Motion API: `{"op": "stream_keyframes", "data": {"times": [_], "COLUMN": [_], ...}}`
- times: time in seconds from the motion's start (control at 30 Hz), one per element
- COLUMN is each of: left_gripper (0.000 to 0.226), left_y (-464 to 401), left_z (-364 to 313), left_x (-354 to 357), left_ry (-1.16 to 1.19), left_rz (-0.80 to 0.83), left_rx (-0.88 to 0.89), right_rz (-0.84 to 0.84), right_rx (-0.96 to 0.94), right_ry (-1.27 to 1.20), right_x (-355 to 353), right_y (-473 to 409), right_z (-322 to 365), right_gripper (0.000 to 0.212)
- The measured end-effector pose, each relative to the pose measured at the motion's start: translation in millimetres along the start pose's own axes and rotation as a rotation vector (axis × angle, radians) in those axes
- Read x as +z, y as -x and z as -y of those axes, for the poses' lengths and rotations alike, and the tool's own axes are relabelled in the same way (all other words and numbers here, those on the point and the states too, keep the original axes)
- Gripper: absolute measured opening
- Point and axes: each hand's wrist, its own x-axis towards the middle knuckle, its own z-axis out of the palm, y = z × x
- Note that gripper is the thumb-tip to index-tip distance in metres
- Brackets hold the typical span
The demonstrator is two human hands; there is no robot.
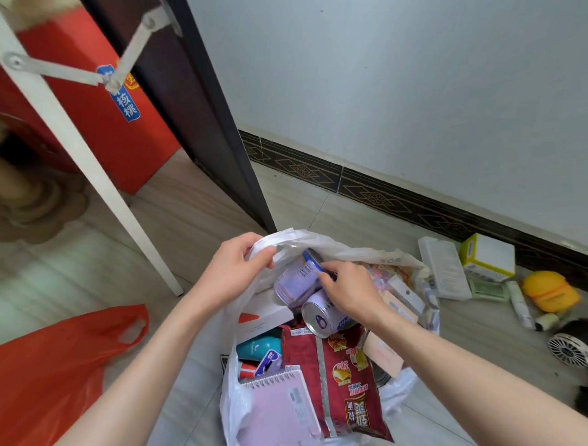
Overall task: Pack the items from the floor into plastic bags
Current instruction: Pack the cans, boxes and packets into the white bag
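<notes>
A white plastic bag (347,250) stands open on the floor, full of goods. My left hand (235,262) grips the bag's far handle and holds it up. My right hand (347,286) reaches into the bag and pinches a small blue-edged object (311,257) above two purple cans (297,281). Lower in the bag lie a dark red snack packet (340,382), a pink spiral notebook (277,412), a teal bottle (257,347) and a white box (263,320).
A red plastic bag (46,378) lies flat at the left. Loose items sit by the wall at right: a white box (442,267), a yellow-green box (488,256), a yellow object (550,291), a small fan (569,349). A white table leg (116,197) stands left.
</notes>
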Motion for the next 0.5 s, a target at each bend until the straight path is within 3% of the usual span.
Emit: {"op": "stream_keyframes", "data": {"times": [0.13, 0.23, 0.4, 0.5], "left_gripper": [0.011, 0.012, 0.013, 0.016], "left_y": [20, 38, 74, 92], "left_z": [-9, -11, -17, -11], "left_x": [4, 13, 32, 46], "left_ry": [0.070, 0.042, -0.009, 0.023], "left_rz": [0.042, 0.130, 0.184, 0.164], "left_rx": [-0.064, -0.089, -0.044, -0.048], "right_rz": [-0.011, -0.121, -0.233, -0.287], "right_rx": [0.002, 0.037, 0.348, 0.605], "right_ry": [-0.065, -0.073, -0.180, -0.432], "right_x": [-17, -20, -21, 1], "right_y": [26, 61, 114, 137], "right_z": [-5, -27, -74, -107], "right_gripper": [0.026, 0.022, 0.009, 0.012]}}
